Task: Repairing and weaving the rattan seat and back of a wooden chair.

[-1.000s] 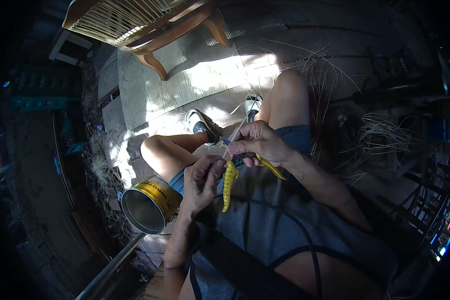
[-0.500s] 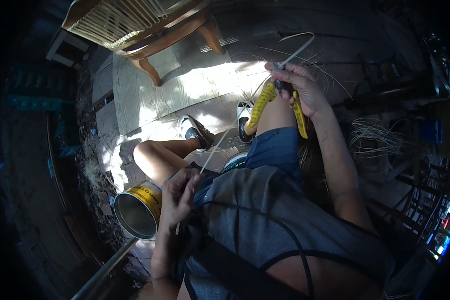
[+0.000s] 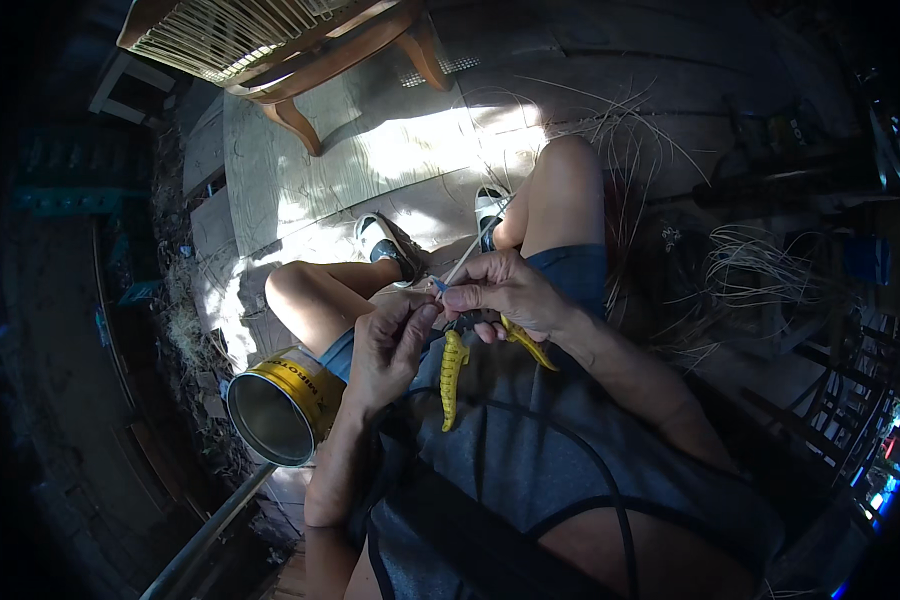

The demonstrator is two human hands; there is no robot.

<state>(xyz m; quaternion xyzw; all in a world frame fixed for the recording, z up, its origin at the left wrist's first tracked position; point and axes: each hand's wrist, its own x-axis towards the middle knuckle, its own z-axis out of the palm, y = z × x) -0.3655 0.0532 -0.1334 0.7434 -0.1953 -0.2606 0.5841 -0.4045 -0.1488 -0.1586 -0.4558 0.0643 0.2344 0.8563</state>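
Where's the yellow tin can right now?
In the head view, the yellow tin can lies on its side low on the left, open mouth toward the camera, just outside the left hand and below the bare left knee.

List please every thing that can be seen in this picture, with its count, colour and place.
yellow-handled pliers: one, yellow grips, under the hands, over the lap
thin pale cane strand: one, pale, between both hands, pointing up
open yellow metal tin: one, yellow, beside the left thigh
wooden chair with woven cane seat: one, brown, top left
loose cane strands: many, pale, on the floor at right
shoes: two, dark and white, on sunlit boards
left hand: pinching the strand
right hand: holding strand and pliers
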